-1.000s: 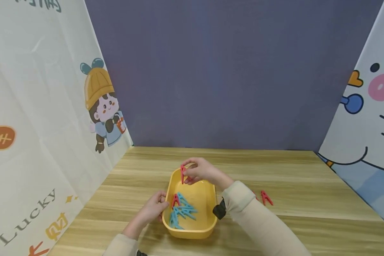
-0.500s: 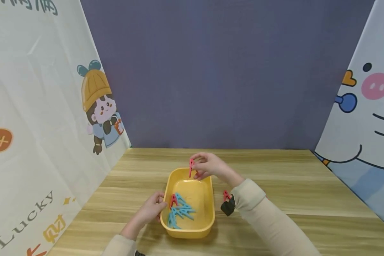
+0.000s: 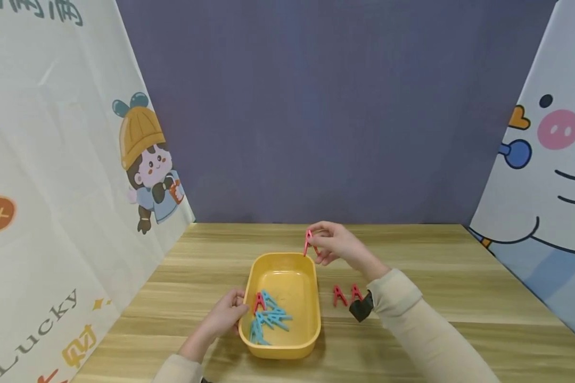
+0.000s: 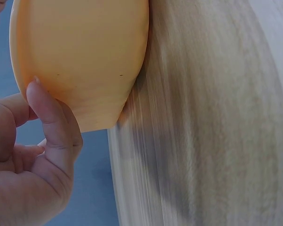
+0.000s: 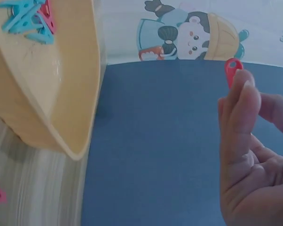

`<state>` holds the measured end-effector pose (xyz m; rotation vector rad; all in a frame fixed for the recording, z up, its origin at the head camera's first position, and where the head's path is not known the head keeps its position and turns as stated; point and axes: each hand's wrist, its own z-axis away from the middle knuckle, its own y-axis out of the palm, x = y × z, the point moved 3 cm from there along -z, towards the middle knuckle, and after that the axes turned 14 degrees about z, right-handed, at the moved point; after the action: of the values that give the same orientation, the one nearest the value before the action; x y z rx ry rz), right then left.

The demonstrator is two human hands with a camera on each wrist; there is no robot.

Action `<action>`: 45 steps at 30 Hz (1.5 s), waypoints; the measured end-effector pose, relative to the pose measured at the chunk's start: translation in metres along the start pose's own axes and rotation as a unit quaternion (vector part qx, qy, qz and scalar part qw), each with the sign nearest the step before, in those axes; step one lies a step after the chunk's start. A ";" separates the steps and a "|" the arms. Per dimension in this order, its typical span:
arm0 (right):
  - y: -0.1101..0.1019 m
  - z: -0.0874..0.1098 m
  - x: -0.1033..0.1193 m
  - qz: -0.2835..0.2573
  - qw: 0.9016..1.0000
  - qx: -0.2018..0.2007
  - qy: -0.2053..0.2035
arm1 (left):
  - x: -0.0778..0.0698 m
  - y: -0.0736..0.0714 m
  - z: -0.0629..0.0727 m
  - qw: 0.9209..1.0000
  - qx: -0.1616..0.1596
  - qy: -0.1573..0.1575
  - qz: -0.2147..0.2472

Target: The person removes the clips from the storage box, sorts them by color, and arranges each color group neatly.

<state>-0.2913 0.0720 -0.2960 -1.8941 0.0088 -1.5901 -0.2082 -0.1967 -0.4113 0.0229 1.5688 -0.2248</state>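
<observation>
My left hand [image 3: 222, 315] grips the left rim of a yellow plastic tub [image 3: 282, 261], shown closer in the left wrist view. Between thumb and fingertips, my right hand [image 3: 341, 244] pinches a red clothespin [image 3: 307, 243] by the tub's far right corner, raised off the table. Only one end of it shows in the right wrist view. Inside the tub, several blue clothespins [image 3: 270, 301] lie heaped along the left side with one red clothespin [image 3: 259, 296]. Two more red clothespins lie on the table right of the tub, near my right wrist.
The wood-grain table [image 3: 196, 266] runs back to a dark blue-grey backdrop [image 3: 316, 106]. Printed white cloths hang at the left [image 3: 52, 159] and right [image 3: 556, 186]. A dark band [image 3: 361, 307] sits at my right cuff.
My right hand has moved right with its red clothespin, from over the tub's inside to its far right corner. The two red clothespins on the table now show. My left hand stays at the rim.
</observation>
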 end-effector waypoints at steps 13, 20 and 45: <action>-0.035 0.018 -0.013 -0.002 1.000 -0.023 -0.004 | 0.004 -0.003 0.001 1.000 0.006 -0.004 0.007; -0.055 0.029 -0.019 -0.002 0.999 -0.038 -0.014 | 0.001 -0.004 0.003 1.000 0.009 -0.004 0.020; -0.100 0.054 -0.050 0.019 0.997 -0.071 0.021 | -0.001 -0.001 -0.002 1.000 0.020 -0.005 0.019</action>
<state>-0.2965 0.1964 -0.2948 -1.9551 0.1792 -1.6427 -0.2102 -0.1969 -0.4102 0.0823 1.5518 -0.2254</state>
